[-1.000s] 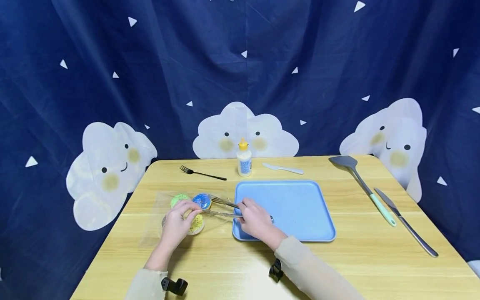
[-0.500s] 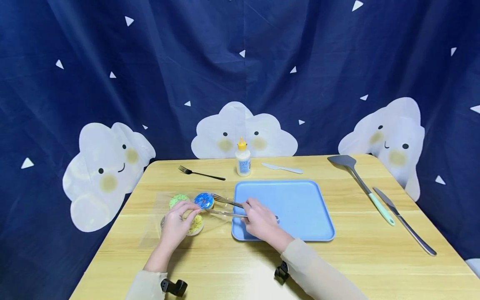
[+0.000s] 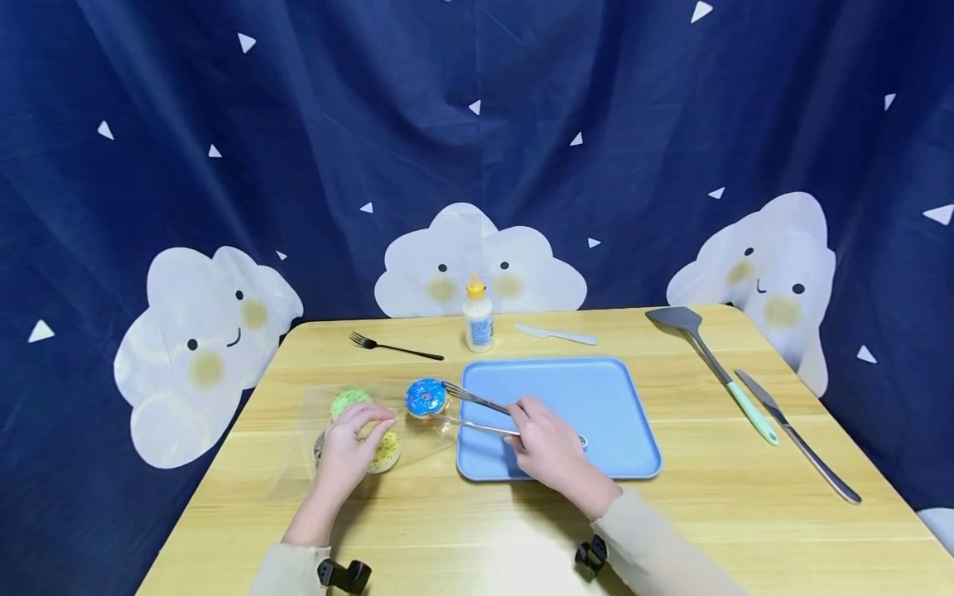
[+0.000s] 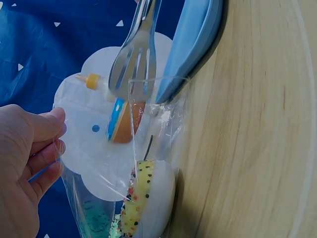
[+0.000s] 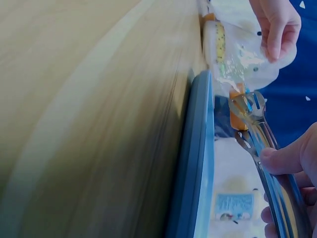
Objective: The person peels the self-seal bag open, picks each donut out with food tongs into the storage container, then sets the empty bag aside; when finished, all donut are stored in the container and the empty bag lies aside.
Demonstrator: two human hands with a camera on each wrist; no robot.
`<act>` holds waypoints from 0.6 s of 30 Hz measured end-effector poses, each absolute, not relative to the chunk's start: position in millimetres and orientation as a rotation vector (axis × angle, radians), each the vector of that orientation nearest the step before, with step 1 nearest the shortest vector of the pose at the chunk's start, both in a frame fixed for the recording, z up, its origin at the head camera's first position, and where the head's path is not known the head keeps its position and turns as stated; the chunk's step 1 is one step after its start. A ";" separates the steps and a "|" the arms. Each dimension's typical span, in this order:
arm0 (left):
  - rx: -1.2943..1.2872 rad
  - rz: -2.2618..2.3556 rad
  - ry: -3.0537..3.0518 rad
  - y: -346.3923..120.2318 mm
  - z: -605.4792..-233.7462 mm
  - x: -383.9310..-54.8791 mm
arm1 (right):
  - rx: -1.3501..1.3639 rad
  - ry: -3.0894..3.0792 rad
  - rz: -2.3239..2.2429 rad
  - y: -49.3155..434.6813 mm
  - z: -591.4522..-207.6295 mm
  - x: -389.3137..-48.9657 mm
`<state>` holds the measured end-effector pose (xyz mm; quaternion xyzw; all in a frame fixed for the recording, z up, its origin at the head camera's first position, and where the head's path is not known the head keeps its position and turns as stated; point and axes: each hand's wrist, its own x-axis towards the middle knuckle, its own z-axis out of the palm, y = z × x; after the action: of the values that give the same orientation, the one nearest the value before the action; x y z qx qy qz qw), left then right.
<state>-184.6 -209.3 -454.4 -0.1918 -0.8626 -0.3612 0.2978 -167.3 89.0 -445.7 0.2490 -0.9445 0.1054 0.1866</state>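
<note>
Our right hand (image 3: 550,447) squeezes a pair of metal tongs (image 3: 477,412) whose tips clasp a blue-iced doughnut (image 3: 427,398), held just clear of the mouth of a clear plastic bag (image 3: 320,439) and just short of the left rim of the blue tray (image 3: 596,463) on the tabletop (image 3: 730,513). Our left hand (image 3: 349,447) pinches the bag's open edge between thumb and fingertips, steadying it over a green-iced doughnut (image 3: 349,403) and a yellow-sprinkled one (image 3: 387,451) inside. We judge the step in hand to be the carry from bag to tray; the next move calls for a level swing rightward over the rim, an even squeeze so the doughnut does not slip, then an easing of the tongs low over the tray
</note>
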 end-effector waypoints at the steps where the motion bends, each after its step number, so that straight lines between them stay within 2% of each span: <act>1: -0.513 -0.958 -2.291 -209.4 -454.0 -184.6 | 0.701 -2.652 0.289 92.5 -445.8 -166.4; 18: -0.499 -1.031 -2.313 -209.3 -452.4 -183.1 | 0.636 -2.411 0.292 166.6 -447.1 -147.0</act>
<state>-183.1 -209.3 -452.4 -0.1857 -0.8612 -0.3840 0.2766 -147.0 166.6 -447.1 0.2410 -0.9129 0.1104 0.3105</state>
